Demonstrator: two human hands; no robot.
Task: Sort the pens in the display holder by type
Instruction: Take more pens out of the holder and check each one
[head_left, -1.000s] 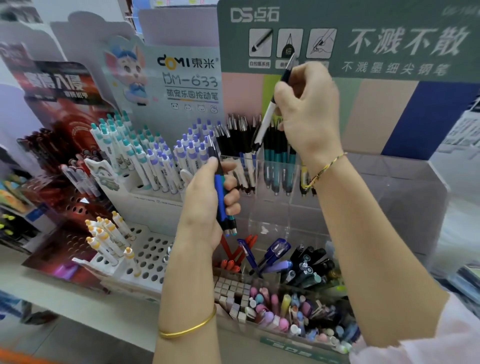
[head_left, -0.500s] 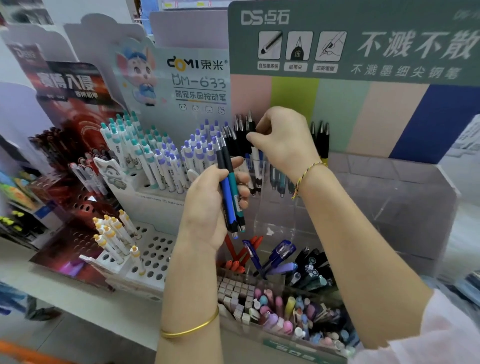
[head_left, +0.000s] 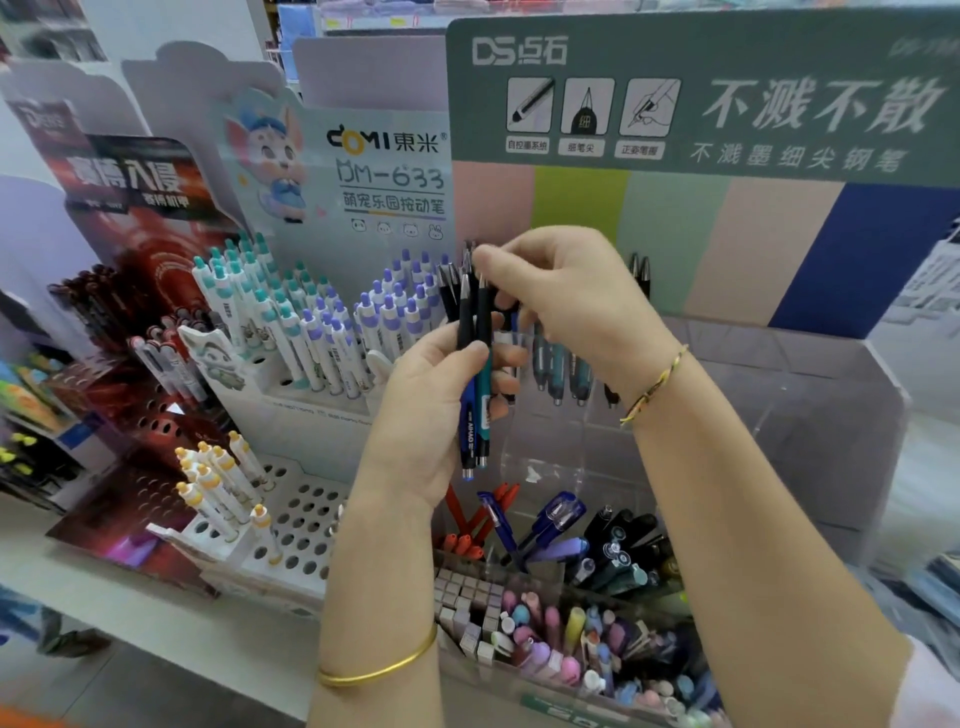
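A tall green header board (head_left: 701, 104) with white lettering stands at the back, above vertical colour stripes. Below it sits the clear display holder (head_left: 789, 395), its right-hand part bare. A row of black-topped pens (head_left: 558, 364) with teal barrels stands upright in its back left corner.

Left of it, a white stand (head_left: 311, 415) carries teal-capped pens (head_left: 244, 291) and purple-capped pens (head_left: 384, 317) on its upper tier. A few yellow-capped pens (head_left: 218, 493) are on the perforated lower tier. All of this rests on a pale table (head_left: 93, 587). A low front tray (head_left: 540, 686) holds mixed pastel pens and small erasers.

The right hand (head_left: 561, 301) is up at the holder's left end with its fingers curled over the black pen tops. Whether it pinches one of them cannot be told.

The left hand (head_left: 431, 415) is just below it and in front of the holder. Its fingers and thumb are wrapped round two upright pens, a blue pen (head_left: 467, 431) and a teal pen (head_left: 485, 384), side by side and touching, tips down.

A gold bangle (head_left: 379, 670) circles the left wrist, and a braided cord bracelet (head_left: 654, 384) the right.
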